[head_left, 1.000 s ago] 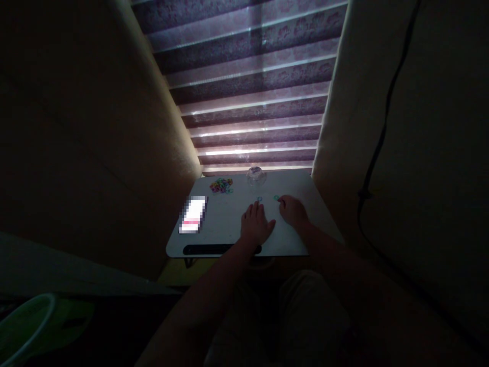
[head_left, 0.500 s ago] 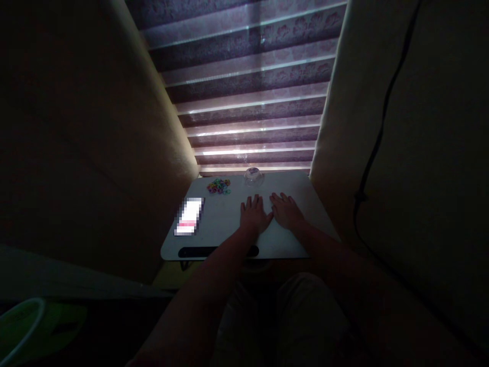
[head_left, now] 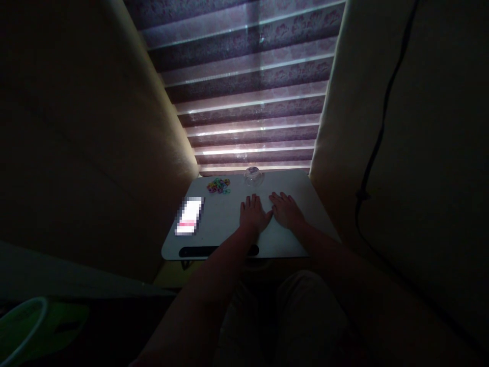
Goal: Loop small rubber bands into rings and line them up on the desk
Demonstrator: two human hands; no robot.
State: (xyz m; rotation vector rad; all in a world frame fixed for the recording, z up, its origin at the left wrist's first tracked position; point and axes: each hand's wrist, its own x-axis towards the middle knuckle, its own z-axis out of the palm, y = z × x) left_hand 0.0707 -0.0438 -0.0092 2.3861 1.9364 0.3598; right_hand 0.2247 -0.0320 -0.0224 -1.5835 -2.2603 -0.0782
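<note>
My left hand [head_left: 254,213] and my right hand [head_left: 286,209] lie flat, palms down and side by side, on a small white lap table [head_left: 225,224]; their fingers are stretched out and nothing shows in them. A small clear glass bowl [head_left: 253,176] stands just beyond the fingertips at the table's far edge. To its left lies a heap of several small coloured rings [head_left: 219,185]. The two loose rings seen earlier are hidden, perhaps under my hands.
A lit, blurred phone screen [head_left: 189,216] lies on the table's left side. Striped blinds [head_left: 248,102] hang behind, with padded walls close on both sides. A black cable [head_left: 376,142] runs down the right wall. A green rim [head_left: 23,326] shows bottom left.
My right hand went from a loose pinch near a small ring to lying flat. Both hands moved slightly forward, covering the two loose rings. The view shifted a little.
</note>
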